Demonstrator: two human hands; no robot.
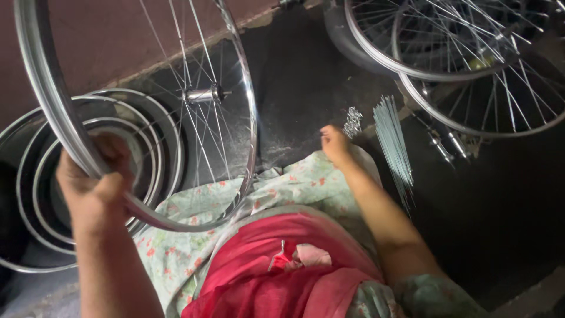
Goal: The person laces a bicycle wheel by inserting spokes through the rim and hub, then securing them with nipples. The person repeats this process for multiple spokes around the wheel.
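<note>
1. The left hand (94, 185) grips the rim of a bicycle wheel (56, 112), fingers curled tight round the metal, and holds the wheel upright in front of the person, its lower edge resting against the flowered cloth (194, 206) on the lap.

2. The wheel already has a hub (203, 94) at its centre, and thin spokes run from the hub out to the rim. From this view many spokes seem to be in place, though the lower part of the wheel looks sparser; whether any holes are unfilled is too fine to tell.

3. The right hand (335, 144) reaches out over the dark floor towards a small heap of tiny metal pieces (352, 121), probably spoke nipples. Its fingers are bunched together at the tips, just beside the heap; whether they pinch a piece cannot be told.

4. A bundle of loose spokes (393, 144) lies on the floor just right of that hand, so a stock of unused spokes is at hand.

5. Bare rims (35, 171), with no hub or spokes, are stacked behind the left hand. Judging by them, more wheels are not yet built.

6. Spoked wheels (465, 53) lie overlapping at the top right, well apart from both hands; these look finished.

7. A red cloth (282, 277) covers the lap nearest the camera.
</note>
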